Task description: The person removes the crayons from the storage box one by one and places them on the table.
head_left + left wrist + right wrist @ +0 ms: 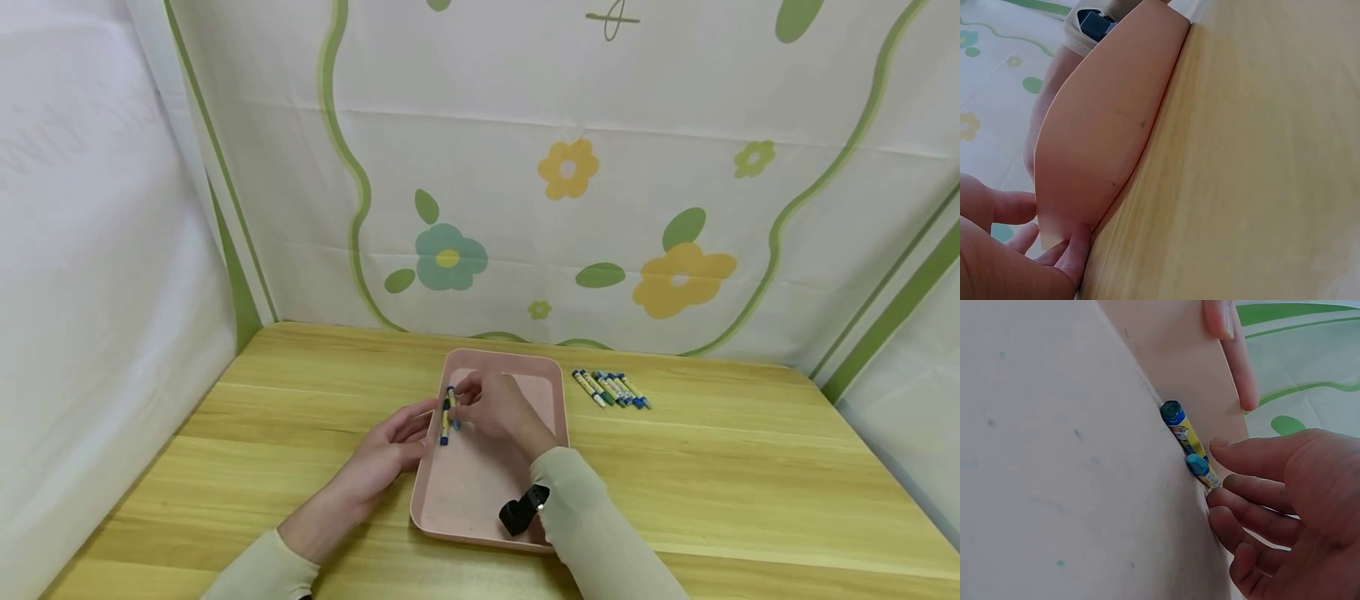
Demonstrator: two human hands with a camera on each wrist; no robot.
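Note:
A shallow pink tray (487, 492) stands on the wooden table. My left hand (382, 454) holds its left wall, one digit at the rim and other fingers against the outside. Inside, along that wall, lie two crayons in yellow and blue wrappers. One is a dark-tipped crayon (1186, 432); the other is a light-blue crayon (1197, 465), its tip toward the near end. My right hand (491, 404) reaches into the tray beside them. In the right wrist view its thumb and forefinger stand apart, fingertips right at the light-blue crayon's far end.
Several more crayons (611, 389) lie side by side on the table (720, 475), to the right of the tray. A fabric backdrop (510, 208) with printed flowers rises behind the table's far edge. A black wrist device (521, 510) on the right arm overhangs the tray's near end.

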